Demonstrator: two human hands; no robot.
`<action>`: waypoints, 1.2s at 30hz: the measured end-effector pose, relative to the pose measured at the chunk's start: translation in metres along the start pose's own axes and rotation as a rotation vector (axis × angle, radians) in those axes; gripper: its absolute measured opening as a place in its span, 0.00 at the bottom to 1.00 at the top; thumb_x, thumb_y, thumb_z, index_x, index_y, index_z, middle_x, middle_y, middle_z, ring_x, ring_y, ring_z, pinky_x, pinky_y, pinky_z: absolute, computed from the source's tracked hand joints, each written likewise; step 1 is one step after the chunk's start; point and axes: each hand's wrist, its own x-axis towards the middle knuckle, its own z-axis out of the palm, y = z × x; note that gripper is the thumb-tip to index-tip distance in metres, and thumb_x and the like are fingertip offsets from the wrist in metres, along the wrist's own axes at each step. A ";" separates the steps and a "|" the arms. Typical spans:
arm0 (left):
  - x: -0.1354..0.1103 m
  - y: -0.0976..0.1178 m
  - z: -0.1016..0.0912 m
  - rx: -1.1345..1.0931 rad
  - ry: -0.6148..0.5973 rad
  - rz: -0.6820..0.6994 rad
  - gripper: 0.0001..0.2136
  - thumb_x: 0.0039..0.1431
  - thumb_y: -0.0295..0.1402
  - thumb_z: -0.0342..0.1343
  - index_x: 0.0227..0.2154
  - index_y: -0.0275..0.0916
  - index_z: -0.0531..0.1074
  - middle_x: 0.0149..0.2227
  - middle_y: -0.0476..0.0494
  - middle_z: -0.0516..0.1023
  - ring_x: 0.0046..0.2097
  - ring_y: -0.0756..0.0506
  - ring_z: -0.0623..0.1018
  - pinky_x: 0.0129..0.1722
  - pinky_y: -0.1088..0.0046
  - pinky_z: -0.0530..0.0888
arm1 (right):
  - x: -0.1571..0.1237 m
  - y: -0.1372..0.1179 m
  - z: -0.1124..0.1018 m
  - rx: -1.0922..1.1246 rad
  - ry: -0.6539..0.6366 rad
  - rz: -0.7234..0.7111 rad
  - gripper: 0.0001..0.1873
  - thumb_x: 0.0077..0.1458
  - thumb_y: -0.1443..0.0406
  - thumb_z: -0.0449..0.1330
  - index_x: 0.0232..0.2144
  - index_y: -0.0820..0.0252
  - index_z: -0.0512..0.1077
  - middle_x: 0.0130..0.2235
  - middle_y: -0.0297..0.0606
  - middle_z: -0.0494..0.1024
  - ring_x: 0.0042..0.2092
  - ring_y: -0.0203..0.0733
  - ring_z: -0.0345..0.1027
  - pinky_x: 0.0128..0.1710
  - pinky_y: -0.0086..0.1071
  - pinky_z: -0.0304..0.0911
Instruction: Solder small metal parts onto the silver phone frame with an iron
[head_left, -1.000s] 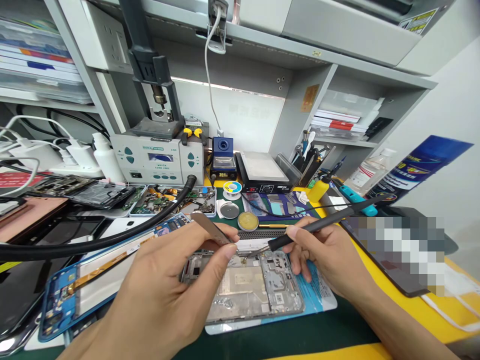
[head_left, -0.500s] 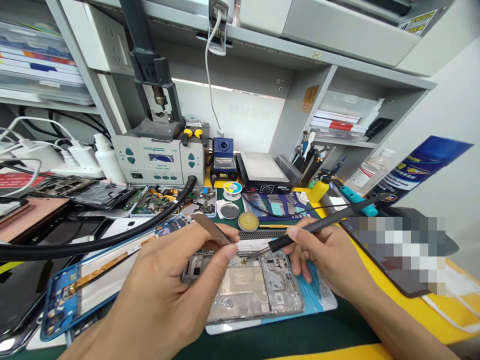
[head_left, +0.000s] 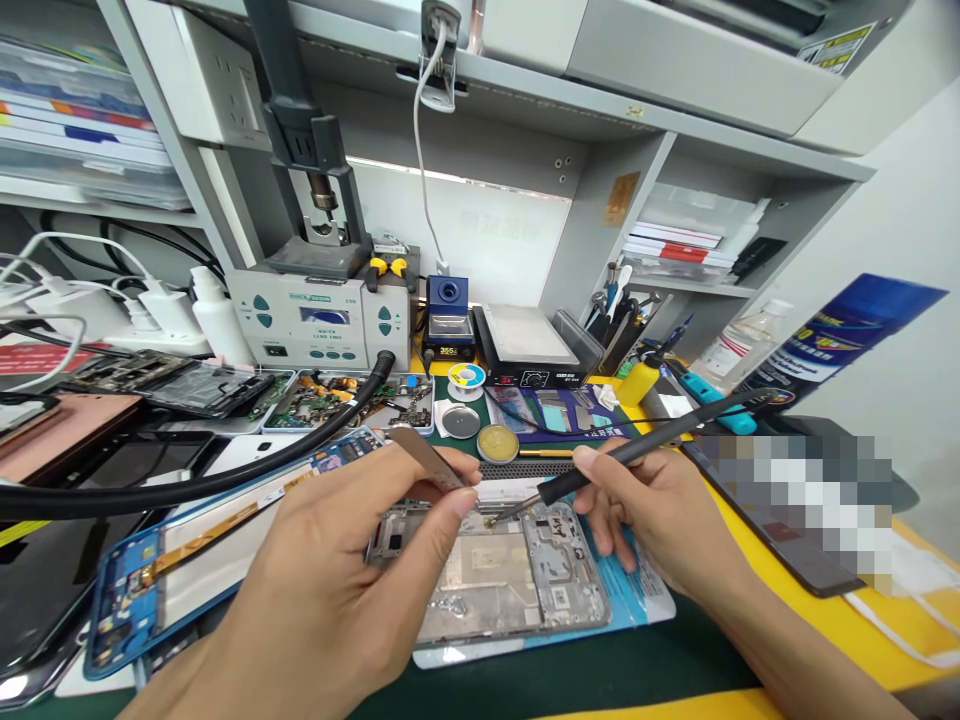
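My left hand (head_left: pixel 360 560) pinches a pair of metal tweezers (head_left: pixel 426 458) between thumb and fingers, over the left part of a bare phone frame (head_left: pixel 487 580). In my right hand (head_left: pixel 645 500) is a soldering iron (head_left: pixel 622 462) with a black handle, held like a pen. Its thin metal tip points left and down at a small gold-coloured spot (head_left: pixel 490 522) near the frame's upper edge. Whether the tip touches it I cannot tell. The tweezers' points are partly hidden by my left thumb. Under the phone frame lies a blue and white packet (head_left: pixel 637 590) on a green mat.
A thick black hose (head_left: pixel 225 480) crosses the left side above a blue phone housing (head_left: pixel 120 600). Behind stand a hot-air station (head_left: pixel 319 320), a soldering station (head_left: pixel 450 325), a hot plate (head_left: pixel 529 335), solder wire (head_left: pixel 466 380) and a round flux tin (head_left: pixel 498 444). A spray can (head_left: pixel 840 340) stands right.
Hardly anything differs. The view has shifted very slightly, and both hands keep the same grips on the tweezers and the soldering iron over the phone frame.
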 end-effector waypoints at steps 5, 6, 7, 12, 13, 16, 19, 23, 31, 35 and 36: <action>-0.001 0.000 0.000 -0.001 -0.003 0.015 0.07 0.75 0.34 0.59 0.46 0.50 0.82 0.43 0.59 0.92 0.40 0.53 0.89 0.39 0.87 0.82 | 0.000 0.001 -0.001 -0.031 0.011 0.010 0.33 0.60 0.41 0.77 0.19 0.60 0.81 0.13 0.38 0.77 0.12 0.32 0.64 0.12 0.22 0.57; -0.001 0.000 0.000 -0.004 -0.001 0.013 0.07 0.75 0.34 0.59 0.46 0.50 0.82 0.43 0.59 0.92 0.40 0.53 0.90 0.40 0.87 0.82 | 0.000 0.001 -0.001 -0.036 0.014 0.014 0.33 0.60 0.41 0.77 0.19 0.60 0.81 0.13 0.38 0.77 0.11 0.32 0.63 0.12 0.22 0.57; -0.001 -0.001 0.000 -0.006 -0.002 0.007 0.06 0.75 0.34 0.59 0.46 0.51 0.81 0.44 0.60 0.92 0.41 0.54 0.90 0.41 0.87 0.82 | 0.001 0.001 -0.001 -0.039 0.018 0.019 0.34 0.60 0.40 0.77 0.19 0.60 0.81 0.13 0.37 0.77 0.11 0.32 0.63 0.12 0.22 0.56; -0.001 -0.002 0.001 -0.010 -0.007 -0.001 0.06 0.75 0.34 0.60 0.47 0.51 0.81 0.44 0.60 0.91 0.42 0.54 0.90 0.43 0.89 0.82 | 0.000 0.001 0.000 -0.055 0.032 0.039 0.35 0.59 0.39 0.76 0.18 0.61 0.80 0.12 0.37 0.75 0.10 0.31 0.61 0.11 0.22 0.55; -0.001 -0.002 0.001 -0.010 -0.003 0.006 0.06 0.75 0.34 0.60 0.47 0.51 0.81 0.44 0.60 0.91 0.41 0.55 0.89 0.43 0.89 0.81 | 0.000 0.001 0.000 -0.058 0.032 0.041 0.35 0.59 0.39 0.76 0.18 0.61 0.80 0.11 0.37 0.75 0.10 0.31 0.61 0.11 0.22 0.55; 0.001 0.000 0.000 -0.012 -0.004 0.019 0.06 0.74 0.33 0.60 0.46 0.49 0.82 0.42 0.60 0.91 0.40 0.56 0.89 0.42 0.91 0.81 | 0.000 0.000 0.001 -0.060 0.031 0.044 0.34 0.57 0.40 0.77 0.18 0.61 0.80 0.12 0.37 0.75 0.10 0.31 0.61 0.11 0.22 0.55; 0.003 0.002 -0.001 -0.018 0.003 0.023 0.07 0.74 0.32 0.60 0.45 0.48 0.83 0.41 0.59 0.91 0.39 0.56 0.89 0.41 0.92 0.80 | 0.001 0.000 0.001 -0.058 0.031 0.045 0.34 0.57 0.40 0.78 0.17 0.60 0.80 0.11 0.37 0.75 0.10 0.31 0.61 0.11 0.22 0.55; 0.005 0.003 -0.001 -0.028 0.007 0.023 0.07 0.74 0.32 0.60 0.46 0.49 0.83 0.40 0.60 0.91 0.38 0.57 0.89 0.40 0.92 0.80 | 0.002 0.000 0.001 -0.061 0.033 0.042 0.34 0.57 0.40 0.78 0.17 0.60 0.80 0.11 0.37 0.75 0.10 0.30 0.61 0.11 0.22 0.55; 0.002 -0.001 0.001 -0.010 -0.007 0.025 0.07 0.75 0.32 0.59 0.47 0.49 0.82 0.43 0.58 0.91 0.40 0.54 0.89 0.41 0.87 0.82 | 0.001 0.000 0.002 -0.069 0.029 0.038 0.35 0.58 0.39 0.77 0.17 0.60 0.80 0.11 0.37 0.75 0.10 0.31 0.62 0.11 0.22 0.55; -0.001 -0.002 0.001 -0.013 -0.013 0.021 0.06 0.76 0.33 0.59 0.47 0.50 0.81 0.43 0.59 0.91 0.40 0.54 0.89 0.41 0.87 0.82 | 0.001 0.001 0.001 -0.071 0.027 0.036 0.34 0.58 0.39 0.77 0.17 0.60 0.80 0.11 0.37 0.75 0.10 0.31 0.61 0.11 0.22 0.54; -0.001 -0.002 0.001 -0.010 -0.012 0.021 0.06 0.76 0.33 0.59 0.47 0.50 0.81 0.43 0.59 0.91 0.40 0.55 0.89 0.42 0.88 0.82 | 0.001 0.001 0.001 -0.070 0.027 0.036 0.34 0.58 0.39 0.76 0.17 0.60 0.80 0.11 0.37 0.75 0.10 0.31 0.61 0.11 0.22 0.54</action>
